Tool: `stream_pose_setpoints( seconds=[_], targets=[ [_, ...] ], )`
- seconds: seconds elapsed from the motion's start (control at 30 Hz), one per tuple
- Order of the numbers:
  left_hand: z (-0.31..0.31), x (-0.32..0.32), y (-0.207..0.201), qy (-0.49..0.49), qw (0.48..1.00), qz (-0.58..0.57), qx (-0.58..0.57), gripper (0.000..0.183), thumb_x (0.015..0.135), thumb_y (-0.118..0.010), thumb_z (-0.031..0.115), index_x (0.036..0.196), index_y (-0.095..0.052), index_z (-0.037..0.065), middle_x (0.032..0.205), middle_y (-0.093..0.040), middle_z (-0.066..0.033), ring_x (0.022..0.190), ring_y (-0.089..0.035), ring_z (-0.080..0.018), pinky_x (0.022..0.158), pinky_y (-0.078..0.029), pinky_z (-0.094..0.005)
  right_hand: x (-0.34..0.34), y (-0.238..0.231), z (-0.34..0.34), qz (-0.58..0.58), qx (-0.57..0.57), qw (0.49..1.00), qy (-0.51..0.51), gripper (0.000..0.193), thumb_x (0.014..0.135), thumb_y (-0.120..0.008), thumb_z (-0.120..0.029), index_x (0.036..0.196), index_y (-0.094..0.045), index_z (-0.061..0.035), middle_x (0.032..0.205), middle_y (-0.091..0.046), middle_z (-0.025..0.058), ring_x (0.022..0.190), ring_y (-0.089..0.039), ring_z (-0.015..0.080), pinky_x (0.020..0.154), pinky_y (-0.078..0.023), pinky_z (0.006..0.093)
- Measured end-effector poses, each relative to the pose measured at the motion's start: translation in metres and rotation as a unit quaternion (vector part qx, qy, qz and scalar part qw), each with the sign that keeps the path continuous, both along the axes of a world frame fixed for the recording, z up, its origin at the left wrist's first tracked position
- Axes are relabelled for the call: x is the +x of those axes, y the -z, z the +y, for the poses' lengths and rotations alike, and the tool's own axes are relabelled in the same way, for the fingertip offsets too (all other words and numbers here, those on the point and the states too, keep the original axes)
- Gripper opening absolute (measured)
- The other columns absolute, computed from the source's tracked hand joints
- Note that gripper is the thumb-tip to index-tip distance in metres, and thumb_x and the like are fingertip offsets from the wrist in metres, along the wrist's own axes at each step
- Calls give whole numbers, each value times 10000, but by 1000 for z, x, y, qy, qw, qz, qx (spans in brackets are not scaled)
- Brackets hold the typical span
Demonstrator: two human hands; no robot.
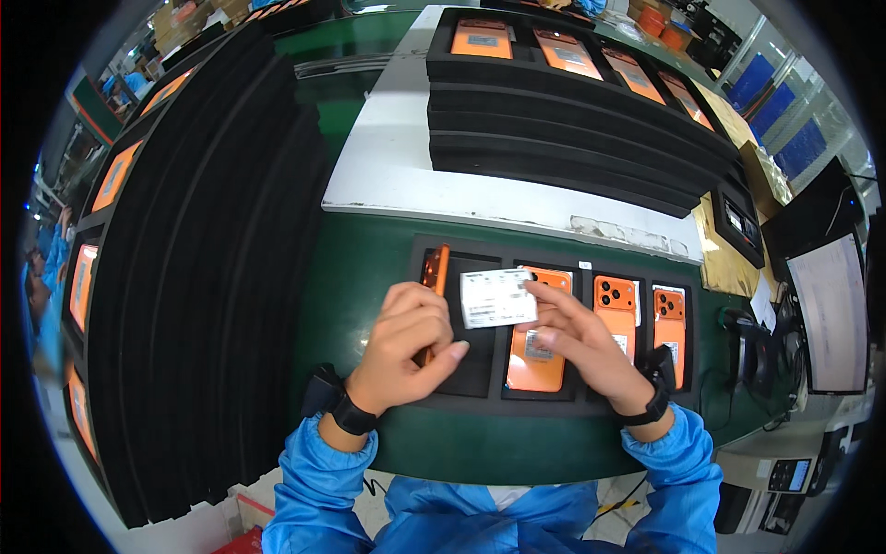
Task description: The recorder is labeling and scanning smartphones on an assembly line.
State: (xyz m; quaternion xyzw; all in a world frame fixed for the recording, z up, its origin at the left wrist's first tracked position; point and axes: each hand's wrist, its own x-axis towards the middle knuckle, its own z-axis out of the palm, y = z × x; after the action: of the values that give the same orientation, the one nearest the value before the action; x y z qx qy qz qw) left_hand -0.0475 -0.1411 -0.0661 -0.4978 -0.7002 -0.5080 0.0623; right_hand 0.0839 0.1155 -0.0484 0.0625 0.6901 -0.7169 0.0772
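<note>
Left fingers [417, 325] clamp a glossy orange phone [443, 269]; right fingers [559, 303] pinch a rectangular white card [496, 300].

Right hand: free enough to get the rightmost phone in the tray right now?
Probably, but not hands-free: right hand is close and nothing seems to lie on the rightmost phone, though wrist gear hides part. It appears to hold a label.

Green worktable [351, 277], pale floor [612, 527] beneath

Green table [461, 448] leaves room nearside; black stack [208, 277] blocks left.
</note>
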Motion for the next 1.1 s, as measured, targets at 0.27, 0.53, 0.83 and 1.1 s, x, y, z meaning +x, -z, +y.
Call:
stream_pose_setpoints(
  seconds=[0.27,0.53,0.83,1.1],
  targets=[
    [-6,-4,3,-20,999,-11,33,251,830,-776,65,703,-559,83,718,-610,-33,841,-649,-254,891,-463,-411,-36,-8,-24,-1,130,990,-60,779,1082,-715,-299,1687,-340,19,1389,-603,192,1202,-689,201,925,-584,297],
    [-7,-3,5,-5,1000,-18,21,248,823,-798,63,718,-574,79,759,-631,-44,892,-650,-271,893,-465,-404,-43,-2,-36,255,507,820,-83,669,1008,-748,-351,1498,-556,61,1473,-577,257,1334,-610,403,1135,-483,523],
    [4,0,1,55,998,-1,3,140,855,-777,94,792,-655,66,848,-710,-56,1014,-713,-291,972,-491,-446,-46,12,-33,267,568,769,-123,712,1019,-709,-384,1540,-516,61,1578,-514,260,1522,-441,408,1283,-277,639],
    [-10,25,-7,-55,986,-137,-78,281,868,-745,19,1148,-729,-11,1255,-707,-166,1232,-674,-343,1109,-492,-434,86,-32,88,88,477,857,175,473,1009,-736,-167,1439,-650,7,1348,-723,187,1225,-695,383,1048,-554,436]
  ],
)
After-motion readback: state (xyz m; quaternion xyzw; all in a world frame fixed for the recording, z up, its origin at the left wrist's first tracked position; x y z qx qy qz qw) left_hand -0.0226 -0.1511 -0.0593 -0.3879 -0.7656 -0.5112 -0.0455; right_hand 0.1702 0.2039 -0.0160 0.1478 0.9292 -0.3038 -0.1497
